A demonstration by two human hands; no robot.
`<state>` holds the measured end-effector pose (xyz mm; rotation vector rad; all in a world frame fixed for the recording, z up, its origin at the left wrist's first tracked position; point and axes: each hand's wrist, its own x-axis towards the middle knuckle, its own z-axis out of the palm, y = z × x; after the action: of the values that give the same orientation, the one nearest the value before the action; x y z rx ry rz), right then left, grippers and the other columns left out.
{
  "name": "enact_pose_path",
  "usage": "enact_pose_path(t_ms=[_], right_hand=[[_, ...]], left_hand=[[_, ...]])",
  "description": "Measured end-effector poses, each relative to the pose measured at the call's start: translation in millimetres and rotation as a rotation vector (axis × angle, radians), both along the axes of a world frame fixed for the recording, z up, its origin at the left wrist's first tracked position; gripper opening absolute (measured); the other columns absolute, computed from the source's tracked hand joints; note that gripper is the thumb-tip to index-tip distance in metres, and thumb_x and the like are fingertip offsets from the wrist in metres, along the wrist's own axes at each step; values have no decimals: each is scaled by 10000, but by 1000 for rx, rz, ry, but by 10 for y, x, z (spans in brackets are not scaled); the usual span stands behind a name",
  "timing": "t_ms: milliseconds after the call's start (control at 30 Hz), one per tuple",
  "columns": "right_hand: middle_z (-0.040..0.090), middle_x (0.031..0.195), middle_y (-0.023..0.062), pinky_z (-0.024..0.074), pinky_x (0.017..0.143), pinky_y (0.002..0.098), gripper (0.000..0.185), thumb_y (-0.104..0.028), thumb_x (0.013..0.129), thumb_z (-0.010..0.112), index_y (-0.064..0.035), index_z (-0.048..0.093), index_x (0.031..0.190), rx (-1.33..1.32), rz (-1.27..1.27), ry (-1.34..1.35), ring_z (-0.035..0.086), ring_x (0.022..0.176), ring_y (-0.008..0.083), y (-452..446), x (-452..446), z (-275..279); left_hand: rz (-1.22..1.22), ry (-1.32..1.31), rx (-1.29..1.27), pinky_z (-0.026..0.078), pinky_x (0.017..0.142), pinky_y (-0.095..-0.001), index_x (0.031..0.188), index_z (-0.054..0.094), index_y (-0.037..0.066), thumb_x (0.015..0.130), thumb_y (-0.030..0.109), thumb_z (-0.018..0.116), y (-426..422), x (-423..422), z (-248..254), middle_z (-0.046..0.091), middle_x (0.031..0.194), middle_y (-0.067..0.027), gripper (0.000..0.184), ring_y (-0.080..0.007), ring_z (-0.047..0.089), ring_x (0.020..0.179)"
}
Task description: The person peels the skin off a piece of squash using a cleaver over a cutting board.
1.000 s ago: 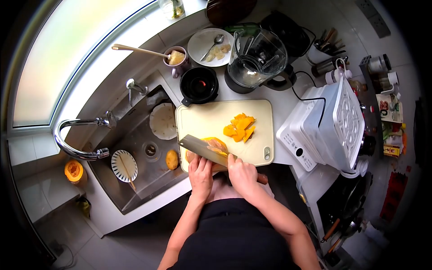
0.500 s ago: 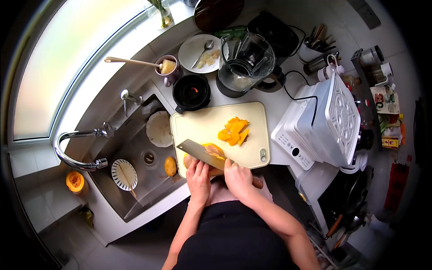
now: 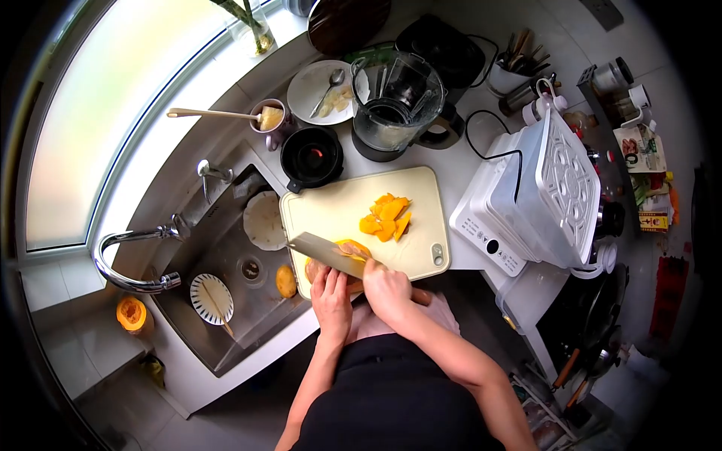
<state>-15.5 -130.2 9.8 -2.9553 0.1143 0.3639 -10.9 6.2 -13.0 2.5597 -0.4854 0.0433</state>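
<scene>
Since the earlier frame, your right hand [image 3: 387, 289] and the knife [image 3: 323, 252] have shifted slightly toward the sink side over the board [image 3: 316, 207], while your view has also turned a little. Your right hand is closed around the knife near where the blade meets its handle, and the handle end comes out past the hand. Your left hand [image 3: 331, 298] is partly closed, its bent fingers holding the near side of the pumpkin [image 3: 353, 246], close to the blade. The pumpkin lies on the near part of the board, partly hidden under the blade, so you cannot see how deep the cut is. Farther on the board, the orange slices [image 3: 387, 218] lie in a small pile. The black bowl [image 3: 312, 156] is just beyond the board on the surface [image 3: 454, 171], and the potato [image 3: 286, 282] is in the sink [image 3: 233, 274], near the board's edge.
</scene>
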Motion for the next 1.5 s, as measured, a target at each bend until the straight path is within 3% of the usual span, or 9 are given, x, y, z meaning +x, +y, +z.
enact_pose_path(t_ms=[67, 267, 700, 767, 1067, 1167, 1233, 1333, 1500], right_hand=[[680, 673, 90, 568, 503, 313, 252, -110, 844, 567, 51, 637, 1025, -73, 5, 19, 704, 569, 201, -89, -91, 42], [681, 686, 91, 561, 492, 304, 278, -105, 851, 564, 51, 640, 1068, -60, 25, -31, 697, 557, 196, -39, -104, 4], [681, 699, 94, 558, 476, 295, 305, -122, 847, 584, 62, 642, 1082, -77, -52, 5, 693, 559, 178, -13, -74, -87], [680, 695, 92, 557, 474, 295, 306, -121, 845, 584, 62, 641, 1083, -92, -37, -27, 691, 556, 176, 28, -39, -183], [679, 701, 96, 558, 470, 304, 329, -96, 843, 564, 88, 629, 1108, -66, -14, -67, 692, 557, 172, -57, -3, -370], [678, 708, 102, 565, 496, 331, 353, -91, 846, 557, 77, 620, 1149, -61, -15, -41, 698, 570, 209, -257, -234, -283], [678, 716, 125, 564, 520, 372, 333, -93, 848, 555, 38, 637, 1142, 1, -85, -71, 695, 579, 256, -421, -255, -235], [680, 726, 170, 559, 590, 441, 275, -115, 864, 561, -7, 677, 1089, 276, -229, -94, 684, 622, 344, -731, -202, -208], [686, 735, 192, 551, 643, 468, 232, -169, 871, 614, -55, 707, 1051, 411, -206, -51, 682, 680, 369, -966, -226, -46]], left_hand=[[0, 8, 23, 449, 984, -416, 1128, 674, 23, 778, 7, 651, -18, 11, 17, 657, 1196, -93, 351, -297, 557, 1198], [-2, 0, -31, 445, 1000, -439, 1112, 666, 20, 704, -34, 706, -37, -4, -3, 650, 1207, -112, 414, -336, 544, 1200], [-44, 16, 26, 449, 982, -420, 1117, 677, 39, 711, -1, 702, -88, -66, 22, 661, 1197, -101, 408, -321, 545, 1208], [-36, -7, 32, 448, 991, -414, 1092, 679, 26, 779, 8, 635, -140, -31, 45, 654, 1199, -85, 316, -296, 549, 1215], [-30, 20, 32, 439, 1016, -420, 1151, 673, 31, 770, -4, 628, -133, -22, 88, 648, 1227, -86, 385, -298, 540, 1218], [-25, 66, 38, 438, 1015, -419, 1186, 664, 43, 773, -10, 625, -134, -55, 89, 645, 1243, -80, 418, -296, 539, 1217], [-41, 67, 22, 430, 1030, -415, 1226, 642, 61, 691, -44, 699, -130, -24, 96, 626, 1291, -65, 548, -315, 529, 1222], [-47, 53, 33, 428, 1034, -413, 1243, 638, 68, 684, -46, 707, -128, -36, 82, 616, 1312, -56, 575, -311, 524, 1227], [-77, 63, 42, 419, 1047, -419, 1258, 629, 73, 679, -42, 721, -93, -29, 81, 602, 1329, -59, 597, -313, 514, 1236]])
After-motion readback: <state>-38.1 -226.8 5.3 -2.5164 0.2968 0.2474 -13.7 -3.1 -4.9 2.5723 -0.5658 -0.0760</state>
